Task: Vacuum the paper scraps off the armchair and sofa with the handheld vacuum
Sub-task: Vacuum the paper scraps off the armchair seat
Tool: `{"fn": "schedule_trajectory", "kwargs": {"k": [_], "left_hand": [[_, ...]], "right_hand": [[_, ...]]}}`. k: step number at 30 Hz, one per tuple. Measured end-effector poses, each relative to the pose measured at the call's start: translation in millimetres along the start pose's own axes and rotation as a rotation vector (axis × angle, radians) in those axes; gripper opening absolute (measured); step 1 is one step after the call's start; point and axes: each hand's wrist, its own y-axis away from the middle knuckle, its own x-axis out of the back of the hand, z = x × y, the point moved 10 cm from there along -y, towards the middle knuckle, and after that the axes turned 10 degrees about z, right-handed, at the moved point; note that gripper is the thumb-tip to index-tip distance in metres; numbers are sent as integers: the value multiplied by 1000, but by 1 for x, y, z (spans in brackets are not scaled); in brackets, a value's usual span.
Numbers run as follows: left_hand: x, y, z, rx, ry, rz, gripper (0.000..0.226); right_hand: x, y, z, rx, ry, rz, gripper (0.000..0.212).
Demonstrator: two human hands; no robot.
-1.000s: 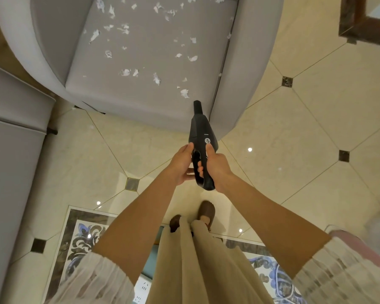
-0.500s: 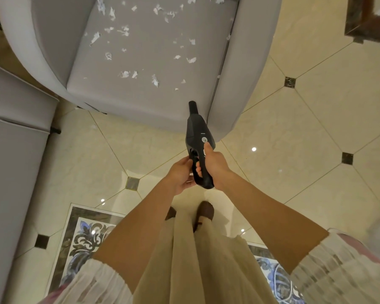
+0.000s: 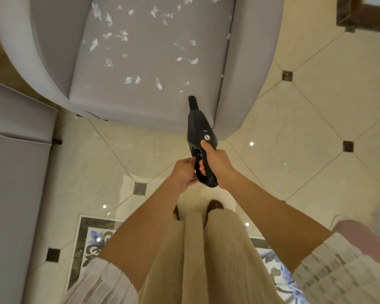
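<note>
Nearest the camera: two white gathered sleeves [image 3: 342, 273] at the bottom corners, bare forearms reaching forward, and beige pleated trousers [image 3: 208, 260] hanging straight down. One brown shoe toe [image 3: 215, 205] shows below the hem.

Floor: cream marble tiles [image 3: 316, 132] set diagonally with small dark inserts; a patterned blue and brown inlay panel [image 3: 92, 235] lies beneath the feet.

Right hand [image 3: 217, 163]: wrapped closed around the loop handle of the black handheld vacuum [image 3: 200, 130], thumb extended up toward the round silver button on the body.

Left hand [image 3: 184, 172]: fingers curled, fingertips touching the left side of the vacuum handle from beside the right hand.

Handheld vacuum: pointed away from the person, its narrow nozzle over the front right corner of the armchair seat, close beside the inner face of the right armrest. Whether the nozzle touches the fabric cannot be told.

Grey armchair [image 3: 53, 51]: curved armrests, flat seat cushion. White paper scraps [image 3: 127, 80] lie scattered across the cushion, the nearest few just beyond the nozzle tip, denser toward the back.

Left edge: part of a grey sofa [image 3: 15, 150], just beside the armchair.

Top right corner: a dark wooden furniture edge [image 3: 360, 20].
</note>
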Motion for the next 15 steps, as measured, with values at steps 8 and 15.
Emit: {"fn": "schedule_trajectory", "kwargs": {"k": [8,15], "left_hand": [[29,-19,16,7,-12,-6,40],[46,-27,34,0,-63,-36,39]], "right_hand": [[-32,-3,-11,-42,7,32,38],[-51,-6,-20,-44,-22,55,40]]}}
